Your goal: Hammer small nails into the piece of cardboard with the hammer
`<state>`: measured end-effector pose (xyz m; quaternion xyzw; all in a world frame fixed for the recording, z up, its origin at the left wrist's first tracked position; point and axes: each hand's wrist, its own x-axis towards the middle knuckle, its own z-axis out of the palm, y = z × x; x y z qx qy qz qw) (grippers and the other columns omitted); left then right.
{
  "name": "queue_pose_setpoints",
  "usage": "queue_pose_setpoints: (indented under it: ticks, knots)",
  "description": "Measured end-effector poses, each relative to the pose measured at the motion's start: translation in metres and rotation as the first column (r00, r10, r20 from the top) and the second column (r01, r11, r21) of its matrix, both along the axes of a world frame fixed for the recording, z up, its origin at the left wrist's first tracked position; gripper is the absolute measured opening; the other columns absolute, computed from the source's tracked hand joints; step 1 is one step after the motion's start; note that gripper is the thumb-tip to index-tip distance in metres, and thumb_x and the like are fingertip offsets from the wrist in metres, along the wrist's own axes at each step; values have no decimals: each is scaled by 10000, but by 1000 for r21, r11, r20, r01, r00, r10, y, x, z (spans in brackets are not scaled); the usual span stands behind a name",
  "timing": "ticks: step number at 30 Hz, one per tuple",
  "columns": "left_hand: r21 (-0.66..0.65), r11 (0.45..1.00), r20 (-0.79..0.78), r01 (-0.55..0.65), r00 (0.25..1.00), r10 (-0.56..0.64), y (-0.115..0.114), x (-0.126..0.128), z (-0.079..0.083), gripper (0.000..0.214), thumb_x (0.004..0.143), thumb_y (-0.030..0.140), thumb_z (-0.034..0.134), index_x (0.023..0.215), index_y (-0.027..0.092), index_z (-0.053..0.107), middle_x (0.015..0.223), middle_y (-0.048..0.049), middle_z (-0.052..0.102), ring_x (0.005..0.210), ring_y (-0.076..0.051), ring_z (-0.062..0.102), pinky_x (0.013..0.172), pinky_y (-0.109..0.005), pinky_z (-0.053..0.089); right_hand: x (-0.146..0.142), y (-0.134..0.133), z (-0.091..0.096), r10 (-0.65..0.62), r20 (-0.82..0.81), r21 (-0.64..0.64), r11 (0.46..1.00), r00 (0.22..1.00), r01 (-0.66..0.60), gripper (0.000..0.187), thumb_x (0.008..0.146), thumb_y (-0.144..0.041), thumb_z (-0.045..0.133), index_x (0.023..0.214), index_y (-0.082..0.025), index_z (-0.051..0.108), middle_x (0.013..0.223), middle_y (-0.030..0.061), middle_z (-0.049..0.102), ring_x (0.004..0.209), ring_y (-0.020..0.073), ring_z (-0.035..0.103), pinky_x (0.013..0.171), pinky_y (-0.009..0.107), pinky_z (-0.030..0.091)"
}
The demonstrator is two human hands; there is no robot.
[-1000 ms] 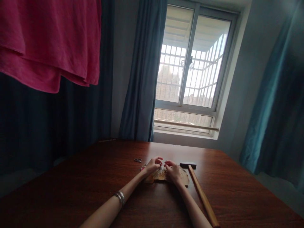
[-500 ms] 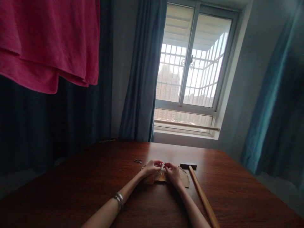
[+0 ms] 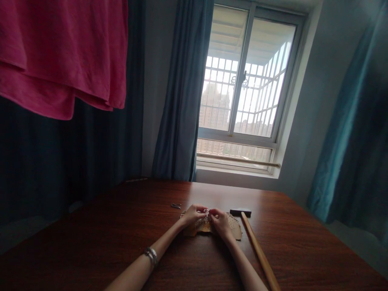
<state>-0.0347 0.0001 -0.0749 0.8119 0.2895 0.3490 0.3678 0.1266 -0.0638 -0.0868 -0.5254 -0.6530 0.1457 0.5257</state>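
Observation:
My left hand [image 3: 193,214] and my right hand [image 3: 220,221] meet with fingertips almost touching, above a tan, fan-shaped perforated piece [image 3: 235,228] lying on the table. Both are closed in a pinch. Something thin and pale shows between the fingertips, too small to name, and I cannot tell which hand holds it. Rows of small holes or slits run along the tan piece's right edge, and its front edge is ragged. Its middle is partly hidden under my hands. Two bangles [image 3: 151,255] circle my left wrist.
A hammer [image 3: 257,250] with a black head and wooden handle lies right of the tan piece. Several thin dark metal pieces [image 3: 176,205] lie to the left on the brown table [image 3: 91,242]. Pink cloth [image 3: 66,56] hangs upper left; behind is a barred window [image 3: 242,81].
My fingertips have shifted very slightly at the pinch above the tan piece. Everything else stays in place.

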Motion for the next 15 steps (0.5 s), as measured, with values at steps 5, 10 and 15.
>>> queue_pose_setpoints:
  ticks: [5, 10, 15]
  knots:
    - [29, 999, 1, 28, 1000, -28, -2, 0, 4, 231, 699, 324, 616, 761, 127, 719, 819, -59, 665, 749, -156, 593, 668, -215, 429, 0, 2, -3, -9, 42, -4, 1000, 999, 9, 192, 741, -264, 504, 749, -210, 688, 701, 11, 692, 646, 152, 611, 611, 224, 442]
    - [27, 1000, -34, -6, 999, 7, -4, -1, 5, 222, 702, 295, 588, 776, 135, 724, 841, -54, 677, 768, -159, 600, 684, -215, 432, 1, 6, -9, -36, 79, -6, 999, 996, 36, 205, 744, -275, 498, 739, -200, 688, 692, 19, 685, 645, 155, 598, 607, 227, 433]
    - [61, 997, -70, -43, 996, 47, -7, -3, 5, 227, 711, 278, 551, 756, 139, 726, 835, -45, 684, 761, -157, 605, 668, -208, 432, 0, 6, -9, -47, 108, 0, 999, 993, 47, 215, 753, -289, 496, 742, -198, 690, 705, 23, 684, 662, 156, 593, 611, 223, 423]
